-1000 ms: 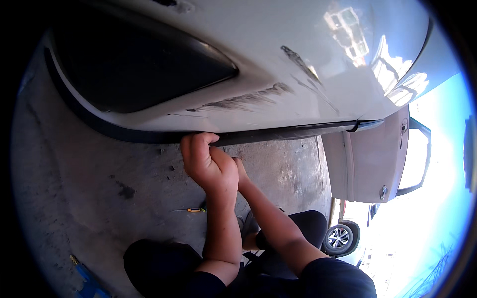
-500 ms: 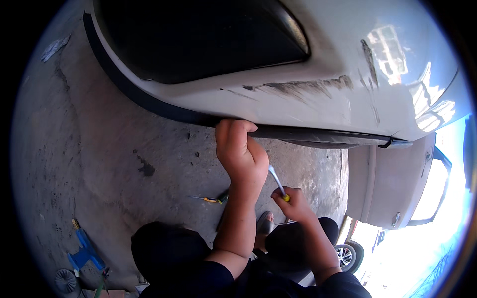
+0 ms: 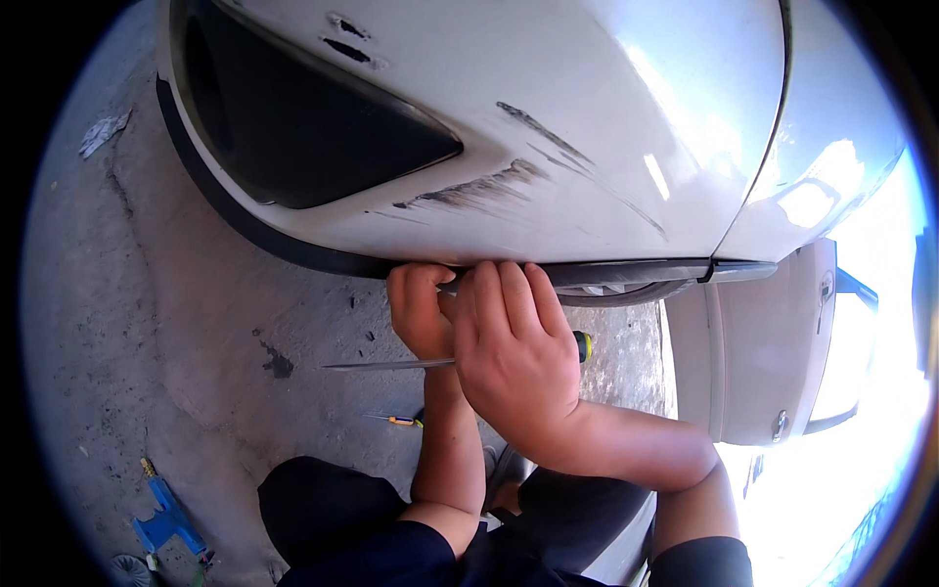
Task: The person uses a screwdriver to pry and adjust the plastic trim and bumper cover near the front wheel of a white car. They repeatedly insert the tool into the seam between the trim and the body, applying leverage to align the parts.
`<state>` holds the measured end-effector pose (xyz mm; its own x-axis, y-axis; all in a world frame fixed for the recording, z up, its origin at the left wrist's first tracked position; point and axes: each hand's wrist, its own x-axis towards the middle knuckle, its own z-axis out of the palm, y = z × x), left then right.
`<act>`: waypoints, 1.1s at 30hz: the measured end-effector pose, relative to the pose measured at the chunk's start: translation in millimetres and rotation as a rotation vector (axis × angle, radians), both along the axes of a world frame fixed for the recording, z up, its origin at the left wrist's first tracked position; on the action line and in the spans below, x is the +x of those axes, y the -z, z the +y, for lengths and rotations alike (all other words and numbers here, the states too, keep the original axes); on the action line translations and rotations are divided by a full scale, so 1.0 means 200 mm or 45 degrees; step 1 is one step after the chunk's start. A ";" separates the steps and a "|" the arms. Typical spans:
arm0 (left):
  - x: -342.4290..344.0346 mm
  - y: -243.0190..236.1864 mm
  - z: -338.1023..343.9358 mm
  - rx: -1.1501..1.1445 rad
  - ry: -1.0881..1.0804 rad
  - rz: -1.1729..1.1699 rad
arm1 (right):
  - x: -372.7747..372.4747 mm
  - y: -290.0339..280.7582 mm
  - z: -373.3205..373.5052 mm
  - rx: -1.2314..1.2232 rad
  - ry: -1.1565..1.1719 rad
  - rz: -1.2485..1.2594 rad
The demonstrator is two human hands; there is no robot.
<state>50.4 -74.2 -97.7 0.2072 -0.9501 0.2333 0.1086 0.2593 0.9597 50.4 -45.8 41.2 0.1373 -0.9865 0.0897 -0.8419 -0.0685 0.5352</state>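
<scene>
Low on a scuffed white car bumper [image 3: 606, 108] runs a black lower trim strip [image 3: 293, 249]. My left hand [image 3: 419, 311] is closed on this strip, thumb and fingers curled at its edge. Just right of it, partly overlapping it, my right hand [image 3: 514, 357] has its fingertips against the same edge. A screwdriver [image 3: 386, 366] lies under the right palm; its metal shaft points left across my left wrist, and its green and black handle end shows beyond the right hand. The fingers' far sides are hidden behind the strip.
A second screwdriver with a yellow handle [image 3: 401, 421] lies on the concrete floor [image 3: 196, 323]. A blue gun-shaped tool [image 3: 168, 514] is at the lower left, and a crumpled white cloth [image 3: 103, 132] at the far left. At right stands another car [image 3: 758, 352].
My right hand has come up from lower right to the trim beside my left hand, the screwdriver's shaft now pointing left. My left hand sits slightly lower left in view; the view has shifted.
</scene>
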 end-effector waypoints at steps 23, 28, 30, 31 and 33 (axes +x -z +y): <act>0.15 -0.09 0.04 0.000 0.256 -0.077 | 0.01 -0.13 0.00 0.090 0.061 -0.099; 0.16 -0.11 0.03 -0.031 0.233 -0.107 | 0.00 -0.05 0.01 0.033 0.040 0.026; 0.19 -0.12 0.03 -0.005 0.268 -0.070 | -0.03 -0.01 0.01 -0.049 0.004 0.029; 0.18 -0.12 0.04 0.013 0.295 -0.036 | -0.03 0.00 0.01 -0.068 0.004 0.030; 0.17 -0.11 0.04 0.032 0.314 -0.004 | -0.03 -0.01 0.00 -0.089 0.009 0.032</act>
